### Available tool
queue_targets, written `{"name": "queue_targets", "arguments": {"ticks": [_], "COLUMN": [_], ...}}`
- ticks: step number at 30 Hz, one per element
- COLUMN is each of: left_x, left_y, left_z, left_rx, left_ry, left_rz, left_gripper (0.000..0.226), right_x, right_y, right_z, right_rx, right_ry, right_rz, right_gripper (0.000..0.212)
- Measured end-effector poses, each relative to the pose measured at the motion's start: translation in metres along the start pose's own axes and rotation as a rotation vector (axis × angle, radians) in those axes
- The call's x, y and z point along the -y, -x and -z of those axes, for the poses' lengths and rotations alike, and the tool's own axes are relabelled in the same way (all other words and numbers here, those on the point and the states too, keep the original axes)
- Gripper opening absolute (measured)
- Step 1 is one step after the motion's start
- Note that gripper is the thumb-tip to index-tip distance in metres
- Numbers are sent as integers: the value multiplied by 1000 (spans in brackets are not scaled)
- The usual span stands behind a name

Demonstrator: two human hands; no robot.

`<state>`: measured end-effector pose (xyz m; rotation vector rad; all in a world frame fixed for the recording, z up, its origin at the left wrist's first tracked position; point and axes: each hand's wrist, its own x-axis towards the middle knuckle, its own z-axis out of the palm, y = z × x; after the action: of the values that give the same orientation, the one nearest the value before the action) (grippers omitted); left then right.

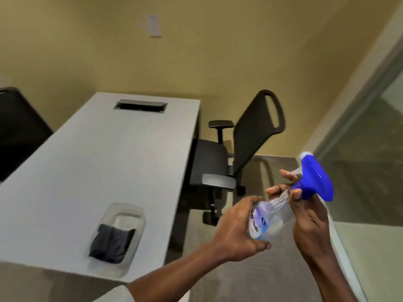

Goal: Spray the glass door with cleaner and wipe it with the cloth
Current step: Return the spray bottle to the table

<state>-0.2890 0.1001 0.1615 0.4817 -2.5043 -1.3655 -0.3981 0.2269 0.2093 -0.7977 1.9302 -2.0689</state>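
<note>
Left hold: my left hand wraps the base of the clear plastic spray bottle with a blue trigger head, thumb under, fingers over the label.
Right hold: my right hand closes round the bottle's neck just under the blue head, with the fingertips near the trigger.
Bottle: it lies tilted between my two hands, the nozzle up and away from me, toward my right.
Cloth: the dark grey folded cloth sits in a clear plastic tray on the pale grey table, well to the left of my grip, untouched.
Door: the framed glass door stands past my right hand, beyond the nozzle.
Doing it well: I judge the step is readying the sprayer. I settle the right hand on the trigger, let the left go, hold the bottle upright and aim square at the glass.
Risk: a tilted bottle may spray poorly.
</note>
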Motion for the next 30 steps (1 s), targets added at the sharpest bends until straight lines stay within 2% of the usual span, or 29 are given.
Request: {"name": "queue_targets", "arguments": {"ticks": [3,9,13,17,23,30], "left_x": [37,100,136,172,230,272], "left_y": [16,38,37,27,6,-15], "left_z": [46,117,150,172,200,213], "left_rx": [-60,-168,-213,-235,-318,-204], "left_ry": [25,57,-3,-57,-62,-243], "left_rz": [42,122,162,173,309,397], "left_gripper": [96,95,102,90,67,45], "right_x": [-8,-19,-28,-38,-75,-127], "right_y": [0,-4,-17,-31,-58,-80], "right_z": [-55,-153,-203,-241,-275,-296], "right_rx": [110,315,417,508,624,757], "right_ry": [66,279,426,536,580,640], "right_rz": [-33,-37,35,104,50,21], "right_gripper": [50,38,62,76,54,44]}}
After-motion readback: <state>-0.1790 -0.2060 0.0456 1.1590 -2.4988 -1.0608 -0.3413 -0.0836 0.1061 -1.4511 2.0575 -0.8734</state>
